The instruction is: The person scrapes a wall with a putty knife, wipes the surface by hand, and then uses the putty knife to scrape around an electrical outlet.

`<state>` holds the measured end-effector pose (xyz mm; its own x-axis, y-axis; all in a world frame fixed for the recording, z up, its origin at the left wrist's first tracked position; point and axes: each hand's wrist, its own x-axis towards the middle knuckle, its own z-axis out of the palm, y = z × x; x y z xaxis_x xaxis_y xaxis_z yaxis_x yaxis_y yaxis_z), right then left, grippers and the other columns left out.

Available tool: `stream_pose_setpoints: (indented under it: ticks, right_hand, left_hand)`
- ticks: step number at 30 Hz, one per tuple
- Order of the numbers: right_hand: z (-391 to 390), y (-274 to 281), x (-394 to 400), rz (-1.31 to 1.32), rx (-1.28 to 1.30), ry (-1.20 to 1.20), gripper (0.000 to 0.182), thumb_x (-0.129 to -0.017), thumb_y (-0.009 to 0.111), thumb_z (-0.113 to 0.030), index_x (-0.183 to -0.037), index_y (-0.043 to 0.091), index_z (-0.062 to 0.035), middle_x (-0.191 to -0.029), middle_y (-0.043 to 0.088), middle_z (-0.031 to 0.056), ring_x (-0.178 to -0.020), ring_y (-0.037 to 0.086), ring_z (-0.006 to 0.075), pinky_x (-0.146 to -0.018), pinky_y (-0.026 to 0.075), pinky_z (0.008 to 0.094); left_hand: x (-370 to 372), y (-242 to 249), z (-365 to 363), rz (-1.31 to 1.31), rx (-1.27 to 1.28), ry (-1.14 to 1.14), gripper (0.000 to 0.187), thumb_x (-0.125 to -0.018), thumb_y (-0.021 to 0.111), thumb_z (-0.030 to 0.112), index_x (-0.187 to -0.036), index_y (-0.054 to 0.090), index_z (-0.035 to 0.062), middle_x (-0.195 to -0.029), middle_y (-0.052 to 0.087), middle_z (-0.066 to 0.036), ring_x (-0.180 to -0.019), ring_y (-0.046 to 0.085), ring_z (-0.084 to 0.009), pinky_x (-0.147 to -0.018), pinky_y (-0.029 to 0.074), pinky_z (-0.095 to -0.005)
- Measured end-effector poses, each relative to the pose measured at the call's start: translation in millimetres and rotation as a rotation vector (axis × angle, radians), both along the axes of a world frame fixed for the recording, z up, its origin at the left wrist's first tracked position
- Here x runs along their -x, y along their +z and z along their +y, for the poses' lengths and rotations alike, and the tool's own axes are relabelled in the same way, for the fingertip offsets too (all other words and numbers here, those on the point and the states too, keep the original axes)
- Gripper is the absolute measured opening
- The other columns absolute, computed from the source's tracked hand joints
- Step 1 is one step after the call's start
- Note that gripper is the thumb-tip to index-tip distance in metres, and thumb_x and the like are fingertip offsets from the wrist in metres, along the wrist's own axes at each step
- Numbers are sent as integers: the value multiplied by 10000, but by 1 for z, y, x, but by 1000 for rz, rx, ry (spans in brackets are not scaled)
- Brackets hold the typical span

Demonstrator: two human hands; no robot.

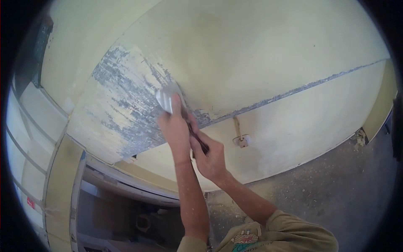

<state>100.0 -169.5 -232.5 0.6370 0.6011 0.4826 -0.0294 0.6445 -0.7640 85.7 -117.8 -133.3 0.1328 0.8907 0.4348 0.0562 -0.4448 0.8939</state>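
A scraper with a broad metal blade (165, 100) and a dark reddish handle (203, 145) is in both my hands. My left hand (175, 128) is closed on it near the blade, with a finger stretched along the metal. Lower down, my right hand (210, 156) wraps round the handle's end. The blade lies at the right border of a patch of scraped paint (126, 105), where grey shows in streaks through cream. Whether the blade edge touches the surface is blurred.
Cream paint (260, 46) covers the surface to the right, down to a rough grey edge (294, 90). Below it, a small box (242, 142) hangs on the wall. Pale flakes lie on the floor (302, 201). A window frame (27, 155) is at left, a dark opening (121, 206) at lower left.
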Motion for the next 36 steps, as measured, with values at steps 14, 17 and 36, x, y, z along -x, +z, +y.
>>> stream_pose_setpoints:
  ticks: [14, 17, 36]
  right_hand:
    - [-18, -82, 1, 31, 206, -19, 329, -942, 585, -63, -1244, 598, 69, -693, 622, 59, -593, 500, 49, -529, 430, 224]
    - [-15, -63, 1, 54, 205, -1, 329, -941, 581, -56, -1245, 597, 70, -759, 645, 100, -648, 544, 58, -574, 458, 229]
    - [-24, -77, 0, 44, 186, 77, 157, -976, 559, -116, -1025, 542, 33, -640, 600, 88, -554, 549, 94, -505, 424, 273]
  left_hand:
    - [-4, -92, -6, -199, 292, -69, 427, -983, 585, 340, -691, 470, 50, -514, 496, -51, -357, 445, -123, -328, 330, -260]
    - [-2, -67, -6, -134, 220, -102, 467, -985, 576, 348, -648, 480, 38, -513, 497, -56, -365, 451, -121, -334, 325, -266]
    - [-1, -89, -6, -157, 256, -123, 405, -990, 565, 349, -725, 483, 54, -516, 485, -35, -393, 472, -116, -339, 332, -253]
